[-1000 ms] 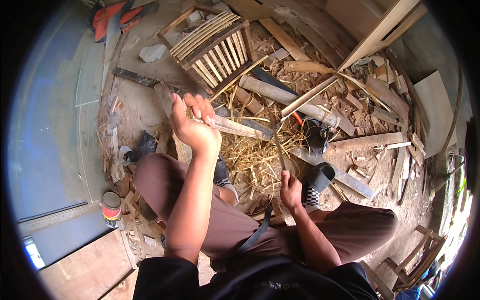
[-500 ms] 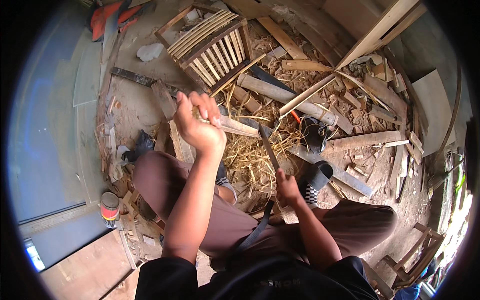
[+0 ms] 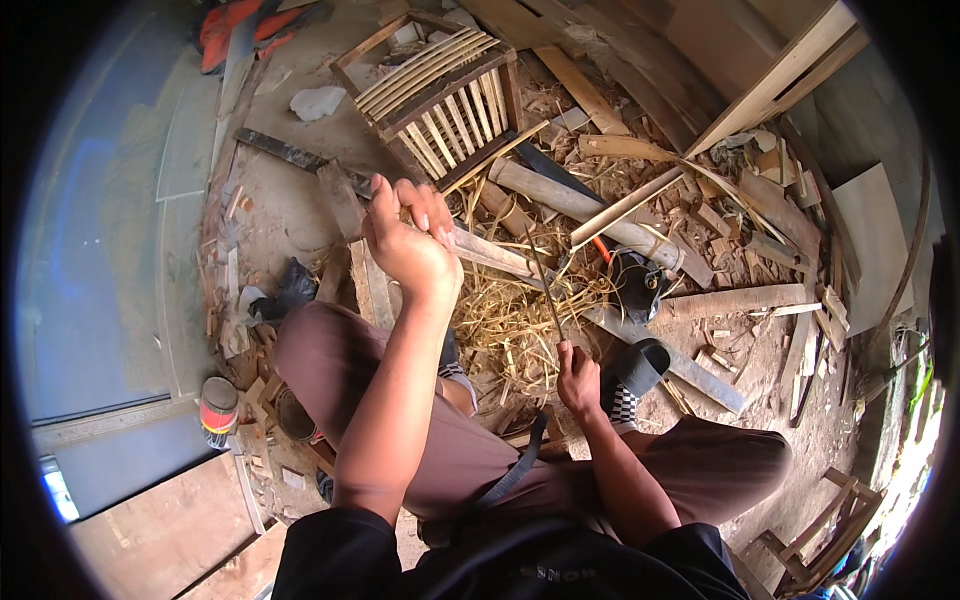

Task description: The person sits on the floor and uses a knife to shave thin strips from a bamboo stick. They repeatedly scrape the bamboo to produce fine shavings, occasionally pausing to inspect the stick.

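A pale, narrow length of wood or bamboo [image 3: 495, 256] juts from the left hand [image 3: 412, 240], slanting down to the right. A thin, dark knife [image 3: 553, 306] rises from the right hand [image 3: 578, 380], its blade pointing up and slightly left, crossing at the pale piece's far end; actual contact is unclear.

Daylight glare blown out, far below right of slatted wooden frame [image 3: 450, 90]; edges bowed, corners black.
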The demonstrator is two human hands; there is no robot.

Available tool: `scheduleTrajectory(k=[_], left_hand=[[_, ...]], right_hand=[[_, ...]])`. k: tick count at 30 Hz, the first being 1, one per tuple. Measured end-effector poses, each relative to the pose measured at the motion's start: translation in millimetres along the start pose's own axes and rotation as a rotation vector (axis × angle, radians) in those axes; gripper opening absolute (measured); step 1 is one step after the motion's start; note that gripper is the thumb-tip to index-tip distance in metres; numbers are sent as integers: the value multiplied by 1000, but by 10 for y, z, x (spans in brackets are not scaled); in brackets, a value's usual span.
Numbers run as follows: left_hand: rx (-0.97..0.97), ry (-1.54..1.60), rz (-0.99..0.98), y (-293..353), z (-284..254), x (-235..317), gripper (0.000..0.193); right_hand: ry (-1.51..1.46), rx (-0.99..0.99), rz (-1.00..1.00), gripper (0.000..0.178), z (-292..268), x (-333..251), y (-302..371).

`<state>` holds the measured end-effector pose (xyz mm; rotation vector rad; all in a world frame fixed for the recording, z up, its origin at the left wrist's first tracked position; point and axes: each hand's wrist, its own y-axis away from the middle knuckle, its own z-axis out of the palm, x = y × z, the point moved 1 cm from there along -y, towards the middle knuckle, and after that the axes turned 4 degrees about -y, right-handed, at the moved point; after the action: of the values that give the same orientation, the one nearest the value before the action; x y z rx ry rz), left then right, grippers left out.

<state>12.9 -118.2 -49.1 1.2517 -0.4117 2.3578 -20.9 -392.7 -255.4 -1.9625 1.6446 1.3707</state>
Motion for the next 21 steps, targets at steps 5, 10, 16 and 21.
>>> scheduleTrajectory(k=[5, 10, 16, 21], left_hand=[[-23, -26, 15, -15, 51, 22, 57], [-46, -13, 40, -98, 31, -33, 57], [-104, -20, 37, -140, 180, -139, 55], [-99, -35, 14, -174, 218, -151, 55]], right_hand=[[-42, -49, 38, 58, 220, 15, -165], [-128, -20, 123, 57, 347, 237, -166], [-177, 72, -7, 52, 595, 657, -306], [-196, 53, -43, 50, 590, 417, -341]])
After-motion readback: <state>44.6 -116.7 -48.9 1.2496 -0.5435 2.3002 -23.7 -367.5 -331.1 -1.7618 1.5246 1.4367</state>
